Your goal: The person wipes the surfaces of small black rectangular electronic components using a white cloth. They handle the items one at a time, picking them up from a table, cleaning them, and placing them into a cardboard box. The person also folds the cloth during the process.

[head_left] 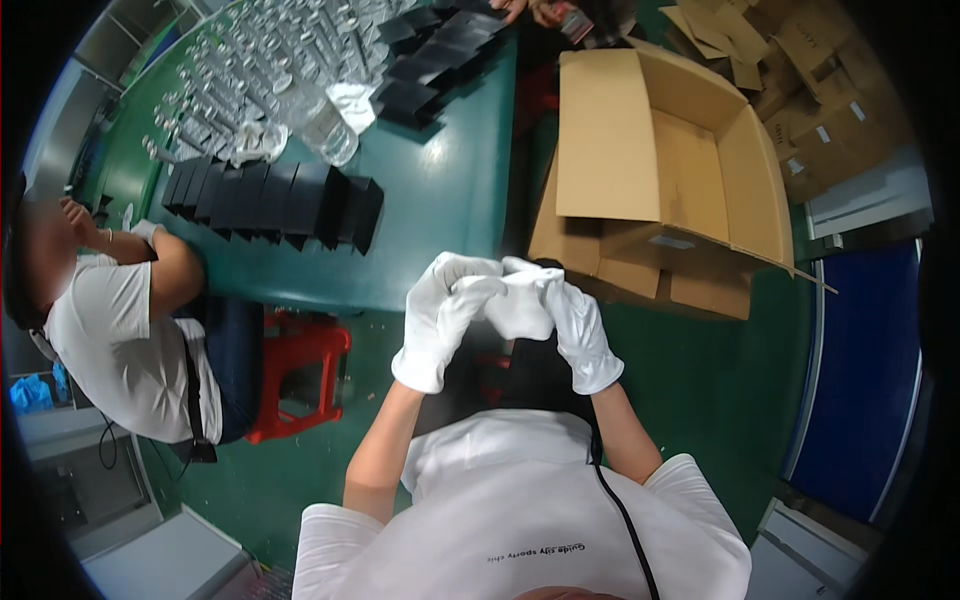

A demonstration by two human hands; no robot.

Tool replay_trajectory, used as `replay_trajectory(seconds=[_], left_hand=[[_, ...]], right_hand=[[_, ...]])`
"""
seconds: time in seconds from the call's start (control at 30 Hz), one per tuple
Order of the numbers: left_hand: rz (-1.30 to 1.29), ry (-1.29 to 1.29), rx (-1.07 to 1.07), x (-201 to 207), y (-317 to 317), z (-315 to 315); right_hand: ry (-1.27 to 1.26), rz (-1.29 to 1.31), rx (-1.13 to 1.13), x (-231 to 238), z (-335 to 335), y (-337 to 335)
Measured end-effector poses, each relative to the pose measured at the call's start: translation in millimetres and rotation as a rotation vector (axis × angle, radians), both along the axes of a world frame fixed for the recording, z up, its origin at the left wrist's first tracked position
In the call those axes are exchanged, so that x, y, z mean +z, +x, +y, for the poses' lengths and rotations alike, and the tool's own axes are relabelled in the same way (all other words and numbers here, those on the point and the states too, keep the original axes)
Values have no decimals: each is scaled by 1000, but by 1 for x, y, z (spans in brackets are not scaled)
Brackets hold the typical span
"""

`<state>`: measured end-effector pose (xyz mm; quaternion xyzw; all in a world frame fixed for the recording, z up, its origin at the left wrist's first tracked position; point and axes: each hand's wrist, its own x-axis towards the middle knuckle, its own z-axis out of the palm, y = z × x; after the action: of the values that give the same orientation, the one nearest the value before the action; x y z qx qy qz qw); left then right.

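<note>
White cloth: being gripped in closed pinches by gloved left hand and gloved right hand near green table.

white-gloved hands, white short-sleeved shirt, black cord

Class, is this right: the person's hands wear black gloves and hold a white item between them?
Wrong colour: the head view shows white gloves on the left hand and right hand, which do hold the white item between them.
</note>
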<state>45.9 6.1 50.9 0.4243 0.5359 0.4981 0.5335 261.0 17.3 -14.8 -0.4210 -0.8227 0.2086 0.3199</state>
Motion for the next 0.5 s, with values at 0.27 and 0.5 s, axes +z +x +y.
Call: replay_trajectory(seconds=[0.27, 0.5], left_hand=[[-11, 178, -248, 64, -2, 11], [387, 168, -114, 72, 15, 24]], right_hand=[[-1482, 1788, 623, 56, 14, -34], [-1317, 1683, 515, 8, -8, -43]])
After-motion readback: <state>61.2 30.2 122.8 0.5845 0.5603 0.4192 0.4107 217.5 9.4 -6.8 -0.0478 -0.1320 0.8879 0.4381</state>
